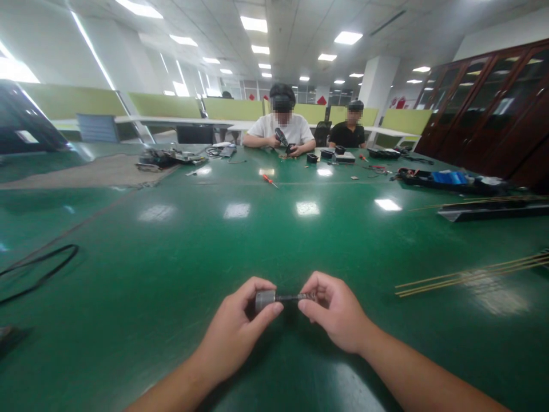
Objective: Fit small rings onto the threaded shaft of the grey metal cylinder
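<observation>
A green bench is stretching across the view; a dark wooden cabinet is standing at right, its contents hard to make out behind the glass doors; across the bench, a person in white is holding a dark device, and a person in black is sitting farther back; at right, a grey trough is running out of view, thin rods lying at its upper edge; beyond it, a long black tray is holding something blue and other pieces too blurred to name; nearer, loose brass-coloured rods and, at left, a black cord are being cut off by the frame; the left hand is gripping a grey cylinder just above the bench, centre front; the right hand, near the left but apart, is pinching the ribbed end of its slim dark shaft, fingers partly hiding that tip; small black boxes are sitting far off, their insides unreadable.
</observation>
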Action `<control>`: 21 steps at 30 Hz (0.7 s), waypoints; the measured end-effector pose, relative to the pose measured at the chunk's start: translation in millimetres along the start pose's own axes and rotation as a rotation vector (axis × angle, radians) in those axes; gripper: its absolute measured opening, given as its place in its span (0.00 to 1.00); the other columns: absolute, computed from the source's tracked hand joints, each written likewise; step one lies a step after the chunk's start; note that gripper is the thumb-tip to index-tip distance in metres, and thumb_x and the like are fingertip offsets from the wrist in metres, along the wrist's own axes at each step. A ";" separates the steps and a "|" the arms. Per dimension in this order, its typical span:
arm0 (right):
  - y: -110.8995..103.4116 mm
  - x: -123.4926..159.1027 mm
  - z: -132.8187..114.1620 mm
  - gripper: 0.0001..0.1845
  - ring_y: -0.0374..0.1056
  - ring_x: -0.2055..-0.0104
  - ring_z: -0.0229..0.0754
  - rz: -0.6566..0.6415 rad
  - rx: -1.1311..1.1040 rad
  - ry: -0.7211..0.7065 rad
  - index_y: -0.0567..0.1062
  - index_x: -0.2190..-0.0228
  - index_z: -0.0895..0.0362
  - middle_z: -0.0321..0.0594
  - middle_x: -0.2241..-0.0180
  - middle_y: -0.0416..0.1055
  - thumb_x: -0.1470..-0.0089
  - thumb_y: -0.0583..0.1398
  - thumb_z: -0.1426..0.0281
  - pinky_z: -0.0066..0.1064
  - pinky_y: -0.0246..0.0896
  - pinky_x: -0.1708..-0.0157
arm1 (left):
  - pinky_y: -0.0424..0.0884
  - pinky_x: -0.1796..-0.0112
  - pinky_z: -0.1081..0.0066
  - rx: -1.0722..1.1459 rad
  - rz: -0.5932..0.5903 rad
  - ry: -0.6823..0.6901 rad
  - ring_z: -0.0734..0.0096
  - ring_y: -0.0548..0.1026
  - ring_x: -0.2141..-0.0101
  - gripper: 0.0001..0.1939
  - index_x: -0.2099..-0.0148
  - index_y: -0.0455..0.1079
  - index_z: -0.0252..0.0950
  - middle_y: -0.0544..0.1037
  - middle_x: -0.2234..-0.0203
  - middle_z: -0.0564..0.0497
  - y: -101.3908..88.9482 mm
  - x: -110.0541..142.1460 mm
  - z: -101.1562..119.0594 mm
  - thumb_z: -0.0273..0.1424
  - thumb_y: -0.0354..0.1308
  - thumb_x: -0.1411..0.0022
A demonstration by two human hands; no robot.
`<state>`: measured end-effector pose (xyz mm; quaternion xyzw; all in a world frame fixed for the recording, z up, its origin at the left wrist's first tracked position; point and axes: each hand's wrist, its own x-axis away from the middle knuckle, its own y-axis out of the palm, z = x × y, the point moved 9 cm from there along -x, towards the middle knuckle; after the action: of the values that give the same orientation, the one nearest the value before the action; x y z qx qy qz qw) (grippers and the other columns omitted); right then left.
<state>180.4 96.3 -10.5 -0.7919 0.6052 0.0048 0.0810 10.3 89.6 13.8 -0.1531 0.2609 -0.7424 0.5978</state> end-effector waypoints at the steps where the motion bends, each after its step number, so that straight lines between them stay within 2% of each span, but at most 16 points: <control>1: 0.1 0.0 -0.3 0.05 0.63 0.77 0.35 0.000 0.000 0.000 0.71 0.70 0.57 0.31 0.78 0.67 0.47 0.63 0.72 0.27 0.56 0.76 | 0.66 0.64 0.69 0.001 0.001 0.000 0.65 0.74 0.67 0.12 0.56 0.70 0.39 0.76 0.68 0.54 -0.1 -0.2 0.1 0.41 0.58 0.36; 21: 0.5 -0.2 2.2 0.06 0.62 0.77 0.36 -0.003 -0.041 0.012 0.70 0.70 0.57 0.31 0.78 0.66 0.48 0.64 0.71 0.28 0.55 0.75 | 0.65 0.64 0.70 0.047 -0.007 -0.041 0.65 0.73 0.68 0.13 0.56 0.70 0.40 0.75 0.69 0.55 1.3 -0.3 -4.1 0.43 0.58 0.36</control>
<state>180.1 96.7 -12.8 -0.7943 0.6043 0.0123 0.0612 9.2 90.5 9.7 -0.1551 0.2303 -0.7471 0.6040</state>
